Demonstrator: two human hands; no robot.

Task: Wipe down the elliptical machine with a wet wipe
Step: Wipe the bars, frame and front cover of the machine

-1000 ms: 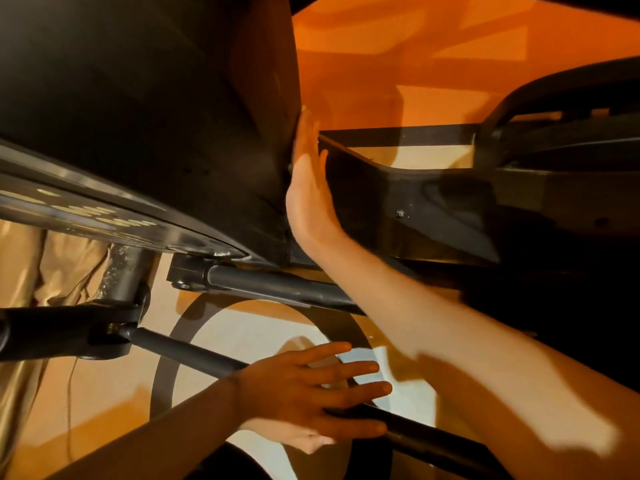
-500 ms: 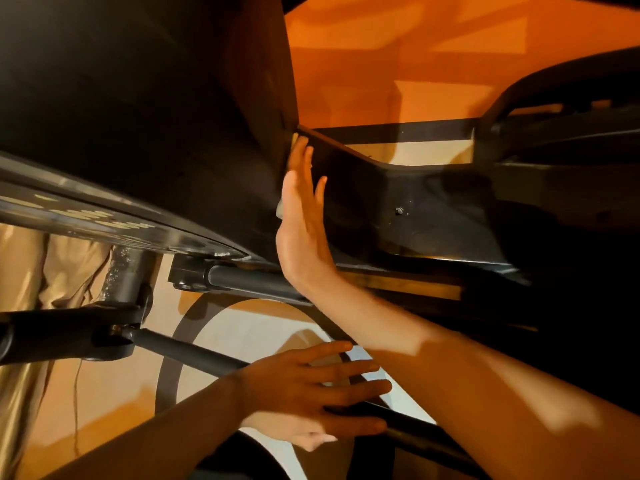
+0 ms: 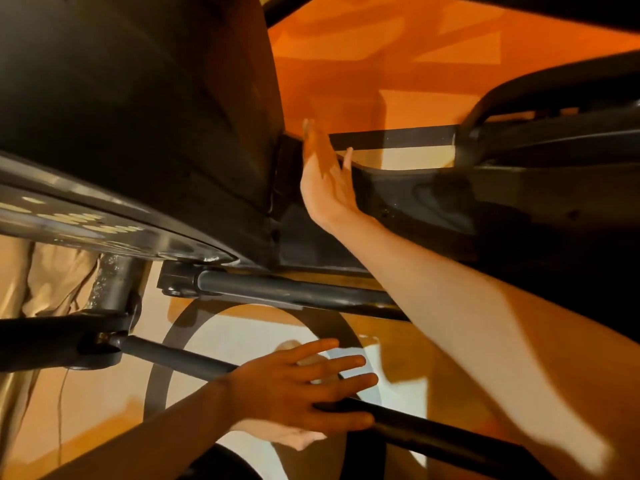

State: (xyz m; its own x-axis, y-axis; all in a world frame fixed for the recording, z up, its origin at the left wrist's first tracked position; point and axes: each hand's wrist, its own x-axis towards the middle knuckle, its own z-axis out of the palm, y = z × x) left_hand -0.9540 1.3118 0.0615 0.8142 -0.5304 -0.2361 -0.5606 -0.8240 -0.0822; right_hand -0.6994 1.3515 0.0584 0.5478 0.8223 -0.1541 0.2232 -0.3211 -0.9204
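The elliptical machine fills the upper left and stretches across the right of the frame, its dark housing meeting a vertical seam at upper centre. There the right hand is raised with straight fingers, palm turned to the seam; whether a wipe lies under it cannot be told. At lower centre the left hand rests with spread, straight fingers on a dark slanted bar.

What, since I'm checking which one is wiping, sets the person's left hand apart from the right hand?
The left hand is low, fingers spread across the slanted dark metal bar; the right hand is raised, fingers close together, against the black plastic housing. Both are open with straight fingers; no wipe shows.
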